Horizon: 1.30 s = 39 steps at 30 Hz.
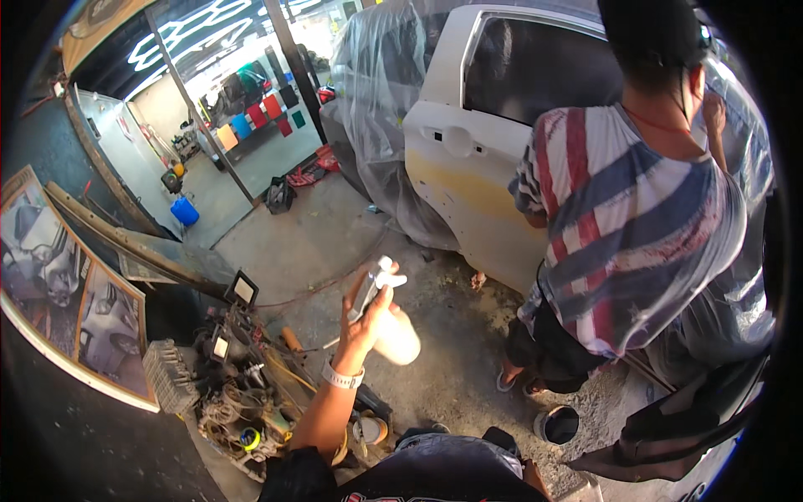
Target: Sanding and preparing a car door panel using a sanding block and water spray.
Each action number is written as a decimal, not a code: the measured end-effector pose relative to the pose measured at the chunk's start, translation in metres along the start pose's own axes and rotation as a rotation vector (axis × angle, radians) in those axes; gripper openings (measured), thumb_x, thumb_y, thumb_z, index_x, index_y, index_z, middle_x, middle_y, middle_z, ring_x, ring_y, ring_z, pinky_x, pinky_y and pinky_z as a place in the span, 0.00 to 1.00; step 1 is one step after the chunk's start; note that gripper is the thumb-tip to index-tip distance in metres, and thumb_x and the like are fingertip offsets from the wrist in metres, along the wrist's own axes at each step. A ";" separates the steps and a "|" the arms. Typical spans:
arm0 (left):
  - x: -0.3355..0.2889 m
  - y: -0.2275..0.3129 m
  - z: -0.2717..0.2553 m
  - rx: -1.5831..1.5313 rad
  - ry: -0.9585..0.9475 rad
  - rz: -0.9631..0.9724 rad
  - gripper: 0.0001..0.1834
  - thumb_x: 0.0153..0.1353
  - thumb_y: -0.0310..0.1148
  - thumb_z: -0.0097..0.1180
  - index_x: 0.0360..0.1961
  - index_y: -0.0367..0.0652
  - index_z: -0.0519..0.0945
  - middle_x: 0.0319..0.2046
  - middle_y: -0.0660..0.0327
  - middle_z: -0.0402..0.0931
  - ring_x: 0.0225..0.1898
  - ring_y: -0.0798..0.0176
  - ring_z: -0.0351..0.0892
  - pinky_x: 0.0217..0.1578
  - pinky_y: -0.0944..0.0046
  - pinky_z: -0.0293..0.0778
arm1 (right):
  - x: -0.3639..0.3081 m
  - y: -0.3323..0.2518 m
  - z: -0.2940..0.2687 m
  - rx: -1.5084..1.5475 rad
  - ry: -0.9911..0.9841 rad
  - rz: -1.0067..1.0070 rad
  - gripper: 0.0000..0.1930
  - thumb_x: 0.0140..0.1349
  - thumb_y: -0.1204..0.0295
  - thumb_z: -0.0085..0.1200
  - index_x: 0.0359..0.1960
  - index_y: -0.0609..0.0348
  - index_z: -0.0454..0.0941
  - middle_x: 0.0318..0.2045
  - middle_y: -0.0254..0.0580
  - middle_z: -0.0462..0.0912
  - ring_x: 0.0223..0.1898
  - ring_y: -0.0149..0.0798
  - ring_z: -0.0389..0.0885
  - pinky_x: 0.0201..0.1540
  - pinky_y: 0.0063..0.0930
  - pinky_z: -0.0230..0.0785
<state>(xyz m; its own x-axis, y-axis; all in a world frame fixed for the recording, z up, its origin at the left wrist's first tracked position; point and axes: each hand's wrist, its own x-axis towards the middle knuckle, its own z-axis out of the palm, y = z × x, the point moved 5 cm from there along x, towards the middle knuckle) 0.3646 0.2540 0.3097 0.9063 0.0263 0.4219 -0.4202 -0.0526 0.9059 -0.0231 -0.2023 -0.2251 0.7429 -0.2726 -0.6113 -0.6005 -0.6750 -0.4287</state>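
Note:
My left hand point(365, 322), with a pale watch on its wrist, is closed around a white spray bottle point(398, 341). The bottle is tilted, its white spray head point(387, 274) up by my thumb and fingers, its rounded body hanging down to the right; strong light washes out its detail. It is held in the air above the concrete floor, apart from the car. My right hand does not show. Ahead to the right stands a car with a white door point(460, 192) that has a yellowish patch point(468, 194) below the handle recess.
A co-worker in a striped shirt point(636, 226) stands close on the right, facing the car. Clear plastic sheeting point(368, 109) covers parts of it. A dark bucket point(559, 424) is near their feet. Cluttered tools and parts point(242, 402) and framed pictures point(75, 289) line the left.

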 end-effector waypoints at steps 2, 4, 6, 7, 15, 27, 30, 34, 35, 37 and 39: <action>0.011 -0.007 -0.019 0.005 -0.055 0.023 0.25 0.76 0.40 0.59 0.65 0.34 0.76 0.59 0.48 0.82 0.58 0.55 0.85 0.43 0.61 0.88 | 0.035 -0.041 0.000 -0.119 -0.081 -0.084 0.21 0.65 0.66 0.61 0.59 0.57 0.79 0.57 0.67 0.80 0.59 0.68 0.81 0.60 0.60 0.75; 0.029 -0.012 -0.035 -0.050 -0.065 0.038 0.22 0.76 0.36 0.57 0.64 0.33 0.76 0.60 0.48 0.82 0.58 0.56 0.85 0.45 0.61 0.88 | 0.098 -0.062 0.003 -0.172 -0.110 -0.118 0.24 0.64 0.64 0.63 0.61 0.57 0.79 0.59 0.65 0.80 0.60 0.67 0.80 0.62 0.60 0.74; 0.048 -0.007 -0.058 -0.062 -0.085 0.033 0.16 0.75 0.28 0.54 0.60 0.32 0.77 0.59 0.47 0.82 0.58 0.57 0.84 0.47 0.60 0.88 | 0.137 -0.100 0.006 -0.229 -0.162 -0.174 0.27 0.63 0.61 0.65 0.63 0.57 0.79 0.60 0.63 0.80 0.62 0.67 0.79 0.64 0.59 0.73; 0.058 -0.002 -0.064 -0.059 -0.094 0.028 0.15 0.75 0.29 0.55 0.58 0.33 0.78 0.58 0.48 0.83 0.59 0.58 0.84 0.48 0.60 0.88 | 0.150 -0.130 -0.002 -0.203 -0.177 -0.130 0.29 0.61 0.59 0.67 0.63 0.57 0.79 0.62 0.63 0.79 0.63 0.65 0.78 0.65 0.59 0.72; 0.168 -0.019 -0.105 0.118 -0.131 0.047 0.22 0.53 0.23 0.59 0.52 0.31 0.78 0.49 0.51 0.87 0.27 0.69 0.85 0.30 0.67 0.79 | 0.273 -0.326 -0.005 -0.400 -0.185 -0.290 0.24 0.62 0.58 0.62 0.51 0.66 0.87 0.53 0.65 0.85 0.58 0.64 0.83 0.59 0.55 0.76; 0.445 -0.016 -0.072 0.214 -0.439 0.229 0.20 0.53 0.22 0.61 0.49 0.35 0.82 0.40 0.60 0.81 0.25 0.71 0.73 0.29 0.69 0.70 | 0.388 -0.613 -0.089 -0.288 -0.194 -0.257 0.24 0.62 0.65 0.56 0.58 0.64 0.83 0.59 0.62 0.81 0.59 0.64 0.81 0.59 0.55 0.75; 0.498 -0.026 -0.054 0.161 -0.480 0.359 0.22 0.52 0.21 0.57 0.51 0.32 0.80 0.41 0.58 0.84 0.21 0.70 0.75 0.28 0.69 0.72 | 0.431 -0.630 -0.100 -0.054 0.030 -0.318 0.22 0.70 0.63 0.52 0.57 0.67 0.83 0.66 0.62 0.77 0.61 0.60 0.80 0.62 0.57 0.75; 0.560 -0.053 -0.053 0.107 -0.606 0.267 0.24 0.50 0.18 0.52 0.52 0.27 0.76 0.46 0.50 0.85 0.20 0.74 0.77 0.24 0.70 0.75 | 0.431 -0.676 -0.117 -0.111 0.069 -0.183 0.27 0.56 0.67 0.56 0.59 0.61 0.82 0.56 0.60 0.83 0.60 0.62 0.82 0.63 0.53 0.74; 0.572 -0.059 -0.041 0.077 -0.658 0.272 0.24 0.50 0.18 0.52 0.52 0.27 0.76 0.46 0.50 0.85 0.20 0.74 0.77 0.24 0.70 0.75 | 0.439 -0.668 -0.107 -0.146 -0.049 -0.092 0.25 0.56 0.66 0.57 0.56 0.61 0.84 0.50 0.60 0.86 0.57 0.62 0.83 0.61 0.53 0.74; 0.592 -0.057 -0.018 0.071 -0.733 0.411 0.22 0.50 0.18 0.50 0.50 0.27 0.75 0.46 0.50 0.85 0.21 0.74 0.77 0.24 0.71 0.76 | 0.460 -0.631 -0.070 -0.147 -0.154 0.018 0.23 0.56 0.66 0.58 0.54 0.61 0.86 0.44 0.59 0.88 0.55 0.62 0.85 0.60 0.54 0.75; 0.610 -0.054 0.008 -0.015 -0.821 0.310 0.21 0.51 0.18 0.50 0.49 0.28 0.75 0.46 0.51 0.85 0.21 0.75 0.76 0.25 0.72 0.78 | 0.464 -0.585 -0.019 -0.339 0.004 -0.331 0.20 0.55 0.64 0.61 0.46 0.62 0.89 0.37 0.59 0.88 0.50 0.63 0.87 0.54 0.57 0.77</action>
<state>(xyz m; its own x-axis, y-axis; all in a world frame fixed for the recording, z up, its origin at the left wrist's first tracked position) 0.9399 0.2644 0.5178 0.4952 -0.7140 0.4949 -0.6486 0.0752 0.7574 0.6784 0.0525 -0.2452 0.8795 -0.0077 -0.4757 -0.2019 -0.9115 -0.3584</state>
